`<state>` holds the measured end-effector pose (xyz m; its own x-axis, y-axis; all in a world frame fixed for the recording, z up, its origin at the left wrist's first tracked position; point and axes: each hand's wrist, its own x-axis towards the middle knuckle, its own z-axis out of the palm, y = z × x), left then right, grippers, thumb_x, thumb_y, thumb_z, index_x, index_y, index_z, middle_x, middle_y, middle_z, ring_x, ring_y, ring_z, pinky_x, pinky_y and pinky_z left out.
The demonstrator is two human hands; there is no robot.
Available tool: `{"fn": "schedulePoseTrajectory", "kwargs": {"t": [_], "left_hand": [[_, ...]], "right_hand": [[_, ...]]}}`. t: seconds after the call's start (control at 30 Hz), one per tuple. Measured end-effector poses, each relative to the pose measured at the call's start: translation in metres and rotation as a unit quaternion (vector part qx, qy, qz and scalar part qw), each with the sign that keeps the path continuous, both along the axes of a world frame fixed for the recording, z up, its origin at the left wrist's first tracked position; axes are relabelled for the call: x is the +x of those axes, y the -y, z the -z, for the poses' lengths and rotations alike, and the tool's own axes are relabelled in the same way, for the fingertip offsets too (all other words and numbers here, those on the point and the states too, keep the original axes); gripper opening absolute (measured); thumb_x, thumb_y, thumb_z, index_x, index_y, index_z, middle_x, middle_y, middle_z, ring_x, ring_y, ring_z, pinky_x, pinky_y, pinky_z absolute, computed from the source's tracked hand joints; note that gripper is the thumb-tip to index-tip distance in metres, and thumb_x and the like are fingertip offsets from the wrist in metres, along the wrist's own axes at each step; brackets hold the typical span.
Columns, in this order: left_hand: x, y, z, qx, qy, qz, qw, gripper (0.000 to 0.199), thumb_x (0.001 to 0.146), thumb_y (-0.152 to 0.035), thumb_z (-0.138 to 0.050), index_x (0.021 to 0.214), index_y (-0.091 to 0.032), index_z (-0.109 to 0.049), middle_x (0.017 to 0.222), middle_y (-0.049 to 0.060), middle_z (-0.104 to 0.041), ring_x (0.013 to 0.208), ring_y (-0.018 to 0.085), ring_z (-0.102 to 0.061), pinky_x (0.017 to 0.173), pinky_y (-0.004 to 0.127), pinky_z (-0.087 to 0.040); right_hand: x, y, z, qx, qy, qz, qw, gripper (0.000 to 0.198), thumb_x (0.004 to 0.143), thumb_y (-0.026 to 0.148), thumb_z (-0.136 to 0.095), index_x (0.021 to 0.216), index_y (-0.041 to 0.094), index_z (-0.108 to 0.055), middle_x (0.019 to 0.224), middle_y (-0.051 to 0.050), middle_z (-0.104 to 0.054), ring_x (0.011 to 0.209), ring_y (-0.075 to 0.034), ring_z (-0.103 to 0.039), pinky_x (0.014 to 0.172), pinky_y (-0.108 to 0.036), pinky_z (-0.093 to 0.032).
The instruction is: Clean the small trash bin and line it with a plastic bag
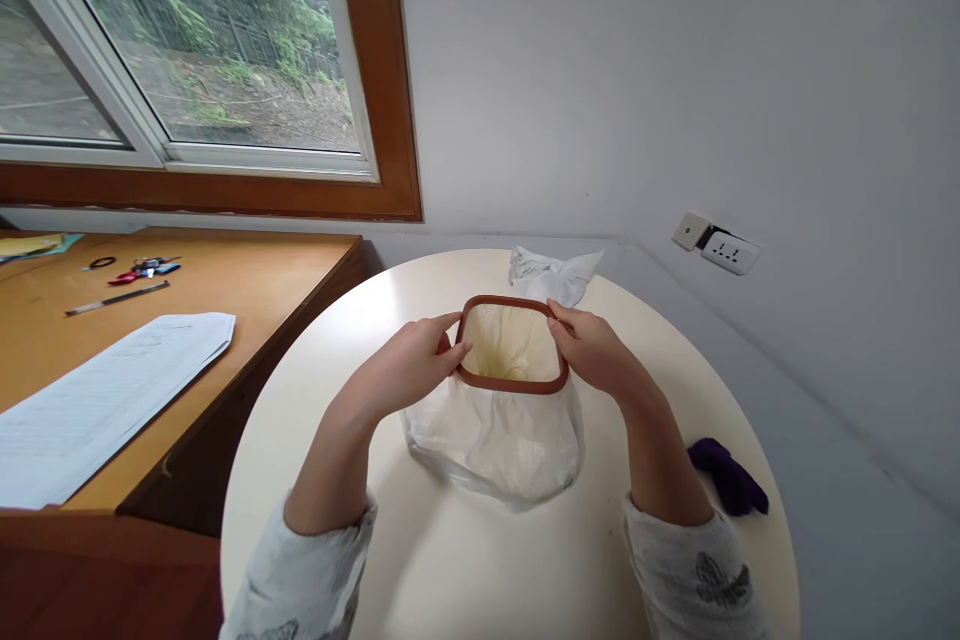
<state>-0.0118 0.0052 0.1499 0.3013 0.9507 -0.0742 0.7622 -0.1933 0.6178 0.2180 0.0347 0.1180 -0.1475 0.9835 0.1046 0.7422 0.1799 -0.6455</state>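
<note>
A small trash bin with a brown rounded-rectangular rim ring stands in front of me, with a whitish translucent plastic bag lining it and hanging down around its outside. The bag hides the bin's walls, and its cream inside shows through the ring. My left hand pinches the ring's left side, thumb over the inner edge and fingers outside. At the far right corner, my right hand grips the ring between thumb and fingers. Behind the bin lies a crumpled white plastic bag.
The round cream table carries the bin, with a dark purple cloth near its right edge. To the left, a wooden desk holds papers, a pen and keys. A wall socket is at right.
</note>
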Motion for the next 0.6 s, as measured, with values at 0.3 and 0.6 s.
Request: {"fn": "schedulePoseTrajectory", "kwargs": {"t": [0.3,0.6], "left_hand": [[0.0006,0.0007,0.0002,0.001,-0.007,-0.002,1.000,0.029,0.085,-0.046,-0.035,0.089,-0.023,-0.053,0.068,0.000,-0.060,0.064,0.017,-0.055,0.053,0.025,-0.038],[-0.0006,0.0022,0.0013,-0.002,-0.019,0.001,1.000,0.029,0.084,-0.046,-0.036,0.094,-0.024,-0.053,0.067,-0.001,-0.060,0.059,0.016,-0.053,0.050,0.025,-0.037]], "right_hand": [[-0.0001,0.0014,-0.0047,0.019,0.017,-0.008,1.000,0.039,0.087,0.031,-0.032,0.115,0.019,-0.056,0.095,-0.007,-0.066,0.085,-0.019,-0.057,0.070,-0.028,-0.040],[-0.0005,0.0062,-0.0060,0.046,0.073,-0.019,0.996,0.031,0.087,0.030,-0.030,0.101,0.020,-0.056,0.071,-0.003,-0.058,0.067,-0.017,-0.050,0.057,-0.026,-0.033]]}}
